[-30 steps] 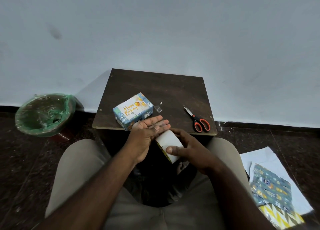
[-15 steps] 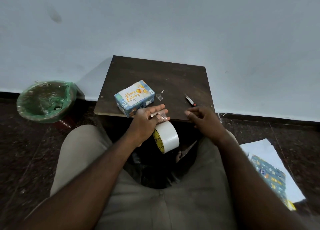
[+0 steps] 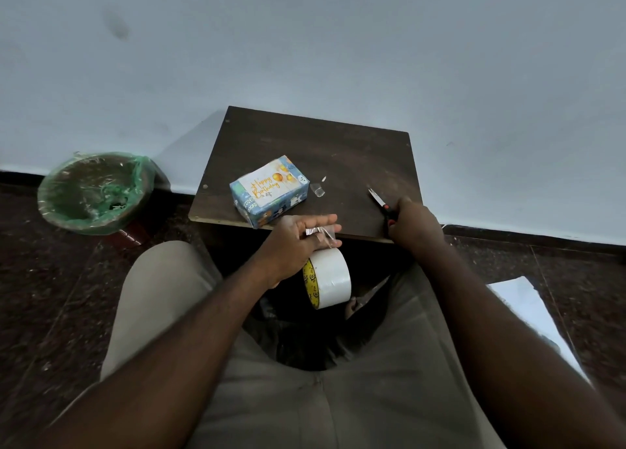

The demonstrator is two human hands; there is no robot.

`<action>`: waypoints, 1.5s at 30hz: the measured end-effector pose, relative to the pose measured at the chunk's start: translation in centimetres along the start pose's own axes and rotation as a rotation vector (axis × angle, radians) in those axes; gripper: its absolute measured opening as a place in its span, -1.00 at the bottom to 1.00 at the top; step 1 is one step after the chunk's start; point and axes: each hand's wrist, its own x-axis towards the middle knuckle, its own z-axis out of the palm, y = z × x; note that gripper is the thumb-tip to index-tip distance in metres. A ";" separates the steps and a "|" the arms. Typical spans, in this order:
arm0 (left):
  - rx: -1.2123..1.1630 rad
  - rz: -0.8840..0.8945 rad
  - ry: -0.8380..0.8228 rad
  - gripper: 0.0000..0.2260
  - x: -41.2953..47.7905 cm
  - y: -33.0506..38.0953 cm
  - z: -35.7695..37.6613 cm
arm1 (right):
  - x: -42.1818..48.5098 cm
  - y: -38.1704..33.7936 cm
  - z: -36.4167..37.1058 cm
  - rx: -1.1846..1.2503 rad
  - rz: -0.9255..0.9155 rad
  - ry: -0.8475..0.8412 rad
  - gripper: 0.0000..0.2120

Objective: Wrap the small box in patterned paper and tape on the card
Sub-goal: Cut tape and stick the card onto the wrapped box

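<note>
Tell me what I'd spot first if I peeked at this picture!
The bright blue gift box with its Happy Birthday card, sitting on the dark board. Just in front, the left hand has clear tape stuck across its fingers, with the white tape roll dangling below. At the board's right edge, the right hand grips the scissors.

Setting: plain domestic room, floor-level workspace. Evidence: pale painted wall [image 3: 338,42]; dark skirting [image 3: 542,242]; speckled stone floor [image 3: 50,296]; low wooden table [image 3: 305,143] against wall; green-lined bin [image 3: 95,191]; paper [image 3: 518,299] lying on floor.
</note>
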 end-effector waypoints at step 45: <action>-0.316 -0.130 -0.337 -0.64 -0.3 0.6 -1.4 | -2.5 0.9 -6.7 0.585 -0.290 -1.145 -0.64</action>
